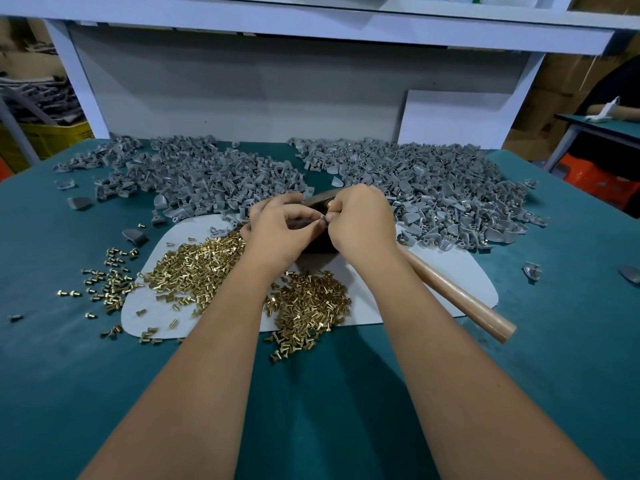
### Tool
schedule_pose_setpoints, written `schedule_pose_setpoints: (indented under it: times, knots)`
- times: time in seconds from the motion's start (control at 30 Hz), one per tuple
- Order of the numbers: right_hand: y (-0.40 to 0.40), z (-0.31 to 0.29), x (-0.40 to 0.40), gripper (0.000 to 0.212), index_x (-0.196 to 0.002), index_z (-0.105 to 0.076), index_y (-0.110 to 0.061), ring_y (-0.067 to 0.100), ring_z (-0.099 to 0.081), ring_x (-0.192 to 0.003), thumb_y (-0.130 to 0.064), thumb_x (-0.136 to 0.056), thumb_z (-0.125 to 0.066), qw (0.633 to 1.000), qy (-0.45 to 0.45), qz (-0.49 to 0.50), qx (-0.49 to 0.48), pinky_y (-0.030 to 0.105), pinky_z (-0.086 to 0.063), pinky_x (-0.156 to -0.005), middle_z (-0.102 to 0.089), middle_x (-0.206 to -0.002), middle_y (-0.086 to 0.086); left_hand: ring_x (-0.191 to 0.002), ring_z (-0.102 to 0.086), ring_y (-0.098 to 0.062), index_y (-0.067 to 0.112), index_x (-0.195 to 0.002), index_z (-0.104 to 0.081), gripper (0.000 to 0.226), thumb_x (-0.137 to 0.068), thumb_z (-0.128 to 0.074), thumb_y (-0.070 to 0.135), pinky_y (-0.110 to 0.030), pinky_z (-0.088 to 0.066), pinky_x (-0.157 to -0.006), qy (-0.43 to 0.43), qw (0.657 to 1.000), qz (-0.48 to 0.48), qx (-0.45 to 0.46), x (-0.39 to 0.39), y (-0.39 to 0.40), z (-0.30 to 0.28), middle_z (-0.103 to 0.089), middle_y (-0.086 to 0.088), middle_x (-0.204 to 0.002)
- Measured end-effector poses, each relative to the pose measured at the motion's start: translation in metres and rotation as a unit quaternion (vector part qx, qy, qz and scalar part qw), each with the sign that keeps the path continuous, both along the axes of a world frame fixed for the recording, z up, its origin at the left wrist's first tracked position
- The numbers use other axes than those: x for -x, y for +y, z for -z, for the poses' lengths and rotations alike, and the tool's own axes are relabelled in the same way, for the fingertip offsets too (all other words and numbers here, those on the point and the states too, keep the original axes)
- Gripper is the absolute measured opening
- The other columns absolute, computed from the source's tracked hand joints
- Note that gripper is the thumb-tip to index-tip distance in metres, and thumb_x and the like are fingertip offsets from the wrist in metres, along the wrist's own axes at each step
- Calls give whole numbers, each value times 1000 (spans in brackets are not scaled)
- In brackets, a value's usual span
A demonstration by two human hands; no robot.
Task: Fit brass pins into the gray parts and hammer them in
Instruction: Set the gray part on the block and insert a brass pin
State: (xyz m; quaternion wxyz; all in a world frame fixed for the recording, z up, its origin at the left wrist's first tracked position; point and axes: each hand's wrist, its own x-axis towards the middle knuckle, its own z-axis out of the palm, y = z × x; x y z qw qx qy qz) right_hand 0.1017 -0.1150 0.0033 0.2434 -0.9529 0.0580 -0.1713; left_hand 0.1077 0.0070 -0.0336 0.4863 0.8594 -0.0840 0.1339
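Two hands meet over the middle of the green table (69,393), fingertips drawn together. The left hand (277,230) has its fingers curled in and pinches a small gray part (320,220) at the tips; the right hand (360,220) is curled too, with thumb and forefinger closed on the same spot. The view there is tight, so whether the right hand also holds a pin cannot be told.

The brass pins (194,268) are short, shiny gold pegs with a wider head at one end. They lie in a loose heap on a pale mat (433,282), with strays spilled off its left edge onto the green table. A second heap of pins (308,306) sits between the forearms.

Gray plastic parts are small, matte and rounded like little shells with a lug. One heap of gray parts (194,174) lies behind and to the left of the hands, another heap (433,188) to the right; several in the right heap show a brass glint.

A hammer with a wooden handle (464,299) lies on the mat under the right wrist, head towards the hands. A dark block (320,242) sits just below the fingers.
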Motion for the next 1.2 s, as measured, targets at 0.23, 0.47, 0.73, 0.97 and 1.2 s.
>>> schedule_pose_setpoints:
  times: [0.23, 0.47, 0.73, 0.97, 1.2]
  knots:
    - [-30, -16, 17, 16, -93, -73, -21, 23, -62, -83, -23, -91, -58, 997, -20, -49, -61, 34, -52, -74, -67, -81, -3, -131, -29, -18, 50, -70, -63, 22, -85, -73, 39, -42, -23, -108, -3, 1000, -14, -22, 3, -1, -1, -56, 19, -126]
    - [-41, 1, 38, 39, -65, -39, -17, 21, -42, -57, -37, -98, -43, 994, 89, 36, 60, 26, -27, -49, -47, -64, 1, -131, -30, -16, 46, -71, -61, 19, -86, -71, 42, -33, -13, -91, 2, 998, -51, -44, 1, -5, 0, -57, 21, -130]
    - [-46, 6, 42, 22, -86, -43, -15, 27, -45, -65, -33, -97, -48, 996, 8, 77, 34, 30, -27, -51, -40, -64, -3, -126, -33, -16, 44, -71, -63, 17, -86, -71, 42, -34, -15, -89, -10, 997, -59, -49, -1, -4, 2, -56, 25, -117]
    - [-55, -13, 66, 14, -111, -49, -24, 22, -46, -64, -29, -98, -48, 993, -65, 46, 88, 29, -23, -50, -55, -76, -3, -112, -54, -16, 36, -85, -67, 6, -90, -68, 33, -26, -43, -93, -1, 999, -43, -7, -5, -7, 4, -53, 18, -104]
    - [-46, -20, 80, 49, -137, -34, -54, 22, -41, -65, -28, -98, -46, 984, -134, 39, 107, 29, -23, -48, -51, -79, -3, -122, -52, -21, 41, -72, -65, 19, -86, -74, 33, -46, -38, -107, 6, 997, -71, 11, -5, -8, 3, -61, 16, -108]
